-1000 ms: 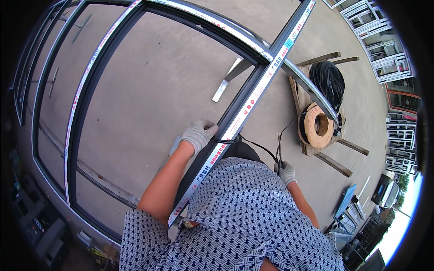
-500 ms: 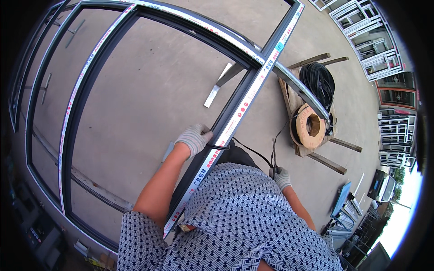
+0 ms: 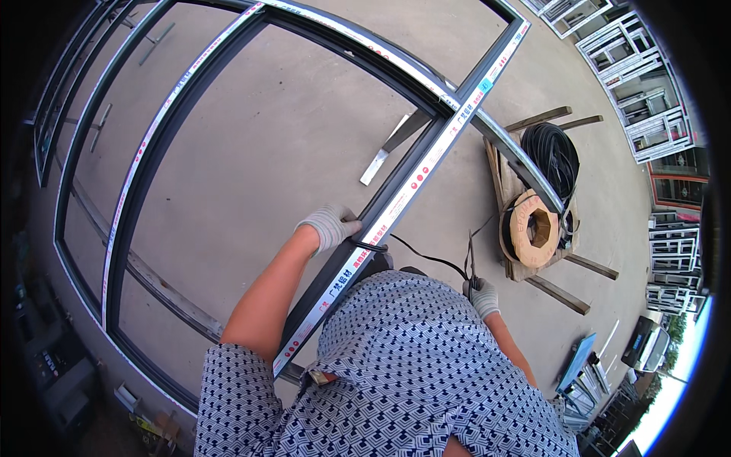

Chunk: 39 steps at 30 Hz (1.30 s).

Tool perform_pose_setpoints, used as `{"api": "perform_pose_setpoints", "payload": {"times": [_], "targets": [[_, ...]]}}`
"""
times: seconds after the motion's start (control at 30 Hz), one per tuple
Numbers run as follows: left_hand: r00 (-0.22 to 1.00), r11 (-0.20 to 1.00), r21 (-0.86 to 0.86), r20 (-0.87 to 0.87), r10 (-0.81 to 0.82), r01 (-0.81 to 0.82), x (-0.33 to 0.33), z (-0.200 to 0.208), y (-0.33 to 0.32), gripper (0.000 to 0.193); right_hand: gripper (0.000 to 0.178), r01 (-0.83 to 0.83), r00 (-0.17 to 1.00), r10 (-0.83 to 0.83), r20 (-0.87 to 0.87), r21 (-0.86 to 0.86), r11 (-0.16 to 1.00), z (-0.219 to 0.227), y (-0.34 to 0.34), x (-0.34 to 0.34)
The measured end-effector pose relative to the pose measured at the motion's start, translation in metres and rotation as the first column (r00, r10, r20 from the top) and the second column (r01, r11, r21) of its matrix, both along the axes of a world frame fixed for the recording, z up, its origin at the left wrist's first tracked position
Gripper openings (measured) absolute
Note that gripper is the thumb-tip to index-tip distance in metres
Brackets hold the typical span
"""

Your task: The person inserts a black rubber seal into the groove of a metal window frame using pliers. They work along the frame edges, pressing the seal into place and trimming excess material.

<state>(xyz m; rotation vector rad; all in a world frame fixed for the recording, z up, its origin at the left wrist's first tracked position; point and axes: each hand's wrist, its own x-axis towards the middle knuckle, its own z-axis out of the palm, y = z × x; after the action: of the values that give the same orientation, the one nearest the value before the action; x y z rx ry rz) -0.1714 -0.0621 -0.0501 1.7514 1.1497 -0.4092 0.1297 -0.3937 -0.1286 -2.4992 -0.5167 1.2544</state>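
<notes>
A large dark metal frame [image 3: 435,164] with a white printed film on its face stretches in front of me. My left hand [image 3: 333,227], in a pale knitted glove, is closed at the inner edge of its near rail. Its fingers pinch a thin black strip [image 3: 368,245] that crosses over the rail. The strip sags from the rail to my right hand [image 3: 483,298], also gloved, which is closed low at my right side. From that fist a slim pointed tool [image 3: 471,255], which looks like scissors, sticks up beside the strip. My fingers hide its handles.
On the right, a wooden stand [image 3: 496,183] carries a cardboard spool [image 3: 533,231] and a coil of black strip [image 3: 550,161]. A metal support leg [image 3: 373,167] shows through the frame. White frames [image 3: 640,84] are stacked at the far right, above a parked vehicle [image 3: 647,340].
The view has shifted, so the frame and stand appear slightly farther right and lower. Both hands keep their hold, with little movement against the rail.
</notes>
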Motion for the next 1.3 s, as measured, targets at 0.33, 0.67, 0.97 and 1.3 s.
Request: {"api": "perform_pose_setpoints", "payload": {"times": [0.33, 0.67, 0.97, 1.3], "targets": [[1.000, 0.994, 0.109, -0.011, -0.019, 0.020, 0.001, 0.008, 0.047, 0.036, 0.028, 0.126, 0.991, -0.123, -0.043, 0.081, 0.989, -0.001, 0.014, -0.003], [0.997, 0.983, 0.174, -0.058, -0.050, 0.060, 0.011, 0.021, 0.104, 0.038, 0.026, 0.077, 0.997, -0.080, 0.012, 0.180, 0.981, -0.006, 0.028, -0.004], [0.995, 0.991, 0.111, -0.061, -0.073, 0.080, 0.017, 0.050, 0.160, 0.037, 0.023, 0.012, 0.994, -0.040, 0.101, 0.268, 0.963, 0.005, 0.038, 0.005], [0.994, 0.965, 0.239, -0.044, -0.100, 0.108, 0.011, 0.041, 0.172, 0.043, 0.024, -0.093, 0.988, 0.063, 0.138, 0.217, 0.972, -0.006, 0.047, 0.005]]}}
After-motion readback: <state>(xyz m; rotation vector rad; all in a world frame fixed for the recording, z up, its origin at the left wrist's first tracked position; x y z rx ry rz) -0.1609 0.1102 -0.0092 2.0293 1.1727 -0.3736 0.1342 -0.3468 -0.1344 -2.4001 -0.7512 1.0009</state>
